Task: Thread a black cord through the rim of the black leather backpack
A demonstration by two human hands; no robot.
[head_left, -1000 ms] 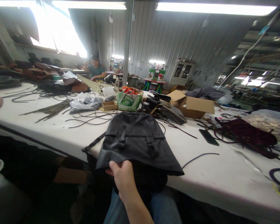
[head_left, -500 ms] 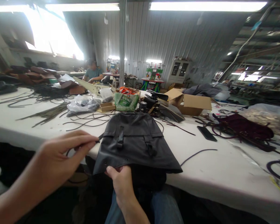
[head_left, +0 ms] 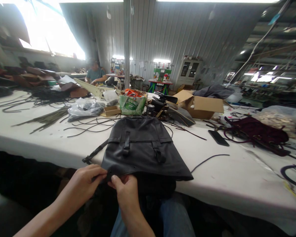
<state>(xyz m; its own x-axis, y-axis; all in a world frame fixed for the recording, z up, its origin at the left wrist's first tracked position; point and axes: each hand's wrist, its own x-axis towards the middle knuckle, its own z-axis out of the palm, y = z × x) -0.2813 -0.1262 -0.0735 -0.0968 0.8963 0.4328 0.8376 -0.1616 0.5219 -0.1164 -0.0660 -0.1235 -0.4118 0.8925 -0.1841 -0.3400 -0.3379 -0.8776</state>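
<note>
A: What does the right hand (head_left: pixel 126 192) have hold of?

B: The near rim of the black bag (head_left: pixel 141 156), gripped with the thumb on top and the other fingers tucked under. The bag lies just ahead of that hand, over the near edge of the white table (head_left: pixel 207 177).

A: And the left hand (head_left: pixel 88 179)?

B: Just to the left of the right hand, at the bag's corner, fingers bent and tips drawn nearly together. I can't tell whether they pinch the rim or something small.

A: What's on the bag?

B: 2 front straps (head_left: pixel 126 143), ahead of the right hand, and a side strap (head_left: pixel 97 150) just beyond the left.

A: Farther out?

B: Past the bag from the right hand, a green container (head_left: pixel 132 104) with orange stuff in it. An open carton (head_left: pixel 208 108) is ahead and to the right of that hand; a phone (head_left: pixel 218 137) lies nearer, also to its right. Beyond the left hand, there's a clear plastic bag (head_left: pixel 85 108) and, much farther off, 1 person (head_left: pixel 95 74).
</note>
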